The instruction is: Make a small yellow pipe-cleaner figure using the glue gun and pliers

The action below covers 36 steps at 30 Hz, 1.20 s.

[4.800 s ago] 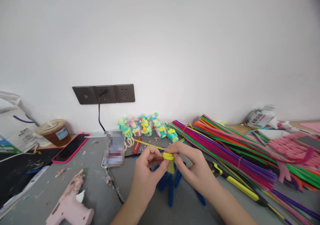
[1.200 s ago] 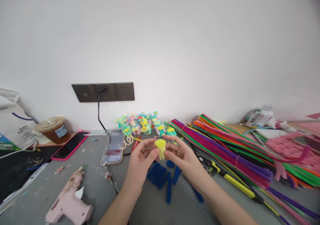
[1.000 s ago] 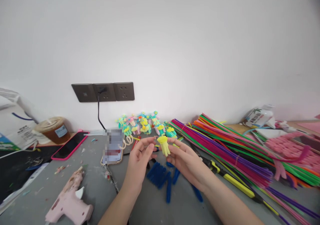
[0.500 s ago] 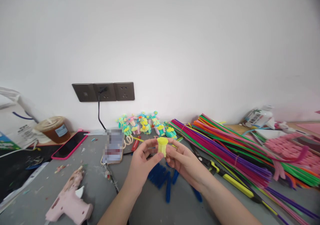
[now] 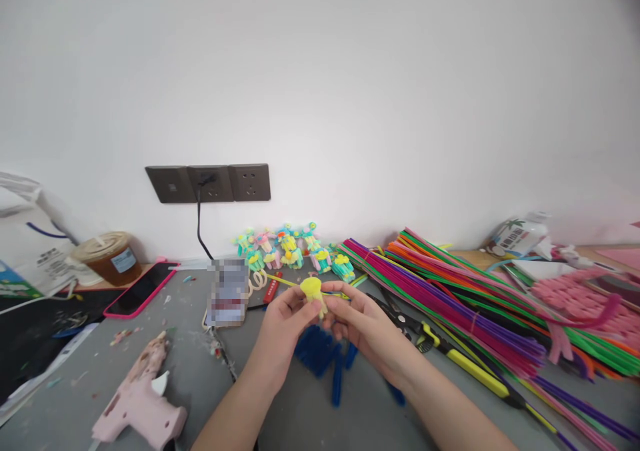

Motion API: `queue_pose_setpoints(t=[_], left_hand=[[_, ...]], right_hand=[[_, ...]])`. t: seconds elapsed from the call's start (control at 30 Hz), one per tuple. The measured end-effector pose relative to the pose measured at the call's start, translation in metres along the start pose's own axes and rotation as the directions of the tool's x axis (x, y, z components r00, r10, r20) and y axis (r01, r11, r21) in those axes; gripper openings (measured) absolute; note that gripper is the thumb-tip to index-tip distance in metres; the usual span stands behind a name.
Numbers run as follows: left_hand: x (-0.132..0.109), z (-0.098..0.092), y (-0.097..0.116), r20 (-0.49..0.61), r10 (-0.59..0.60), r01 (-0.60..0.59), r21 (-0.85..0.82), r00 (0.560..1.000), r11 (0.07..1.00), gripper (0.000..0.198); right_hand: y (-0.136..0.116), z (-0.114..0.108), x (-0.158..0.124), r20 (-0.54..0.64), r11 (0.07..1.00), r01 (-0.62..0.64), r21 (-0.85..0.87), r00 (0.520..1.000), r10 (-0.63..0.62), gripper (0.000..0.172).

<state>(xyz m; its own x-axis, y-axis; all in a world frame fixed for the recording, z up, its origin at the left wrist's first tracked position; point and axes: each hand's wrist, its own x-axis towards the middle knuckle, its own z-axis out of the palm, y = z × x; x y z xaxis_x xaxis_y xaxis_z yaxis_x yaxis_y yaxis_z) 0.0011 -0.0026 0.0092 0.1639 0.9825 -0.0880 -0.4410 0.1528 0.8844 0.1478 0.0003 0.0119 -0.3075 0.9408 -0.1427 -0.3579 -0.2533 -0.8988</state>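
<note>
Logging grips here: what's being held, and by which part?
A small yellow pipe-cleaner piece, pinched by left hand and right hand at its lower strands, under the cap.

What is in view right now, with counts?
yellow piece: one, yellow, pinched mid-air, centre
blue pieces: several, blue, on table below it
glue gun: one, pink, table near left
phone: one, pink case, table far left
cup: one, brown, beside phone
small figures: a cluster, teal-yellow-pink, by wall
pipe-cleaner bundles: many, multicoloured, table right
cutters: one, yellow-black, beside bundles
sockets: three, dark, wall
left hand: one, pinching yellow piece
right hand: one, pinching yellow piece
</note>
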Motion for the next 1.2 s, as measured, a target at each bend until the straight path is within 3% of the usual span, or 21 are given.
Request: queue_pose_setpoints(t=[0.13, 0.3, 0.57, 0.7, 0.9, 1.2], left_hand=[[0.002, -0.002, 0.0, -0.01, 0.016, -0.016, -0.021, 1.0, 1.0, 0.032], [0.003, -0.006, -0.003, 0.01, 0.045, -0.045, 0.038, 0.999, 0.998, 0.03], [0.001, -0.008, 0.0, 0.018, 0.082, -0.083, 0.097, 0.996, 0.992, 0.05], [0.001, -0.007, 0.002, 0.007, 0.104, -0.104, 0.138, 0.995, 0.985, 0.048], [0.003, -0.005, 0.004, -0.024, 0.158, -0.151, 0.191, 0.987, 0.97, 0.035], [0.004, -0.012, 0.001, 0.002, 0.282, -0.27, 0.292, 0.96, 0.917, 0.024]], right_hand=[[0.001, 0.002, -0.001, 0.032, 0.998, 0.053, -0.029, 0.998, -0.052, 0.05], [0.0, -0.003, 0.001, 0.037, 0.984, 0.142, -0.108, 0.99, -0.139, 0.037], [-0.004, -0.016, 0.005, 0.032, 0.862, 0.371, -0.345, 0.923, -0.384, 0.024], [-0.004, -0.014, 0.003, 0.041, 0.858, 0.413, -0.306, 0.906, -0.422, 0.024], [-0.005, -0.012, 0.003, 0.019, 0.888, 0.378, -0.261, 0.922, -0.387, 0.034], [-0.008, -0.012, 0.001, 0.005, 0.912, 0.328, -0.244, 0.941, -0.337, 0.031]])
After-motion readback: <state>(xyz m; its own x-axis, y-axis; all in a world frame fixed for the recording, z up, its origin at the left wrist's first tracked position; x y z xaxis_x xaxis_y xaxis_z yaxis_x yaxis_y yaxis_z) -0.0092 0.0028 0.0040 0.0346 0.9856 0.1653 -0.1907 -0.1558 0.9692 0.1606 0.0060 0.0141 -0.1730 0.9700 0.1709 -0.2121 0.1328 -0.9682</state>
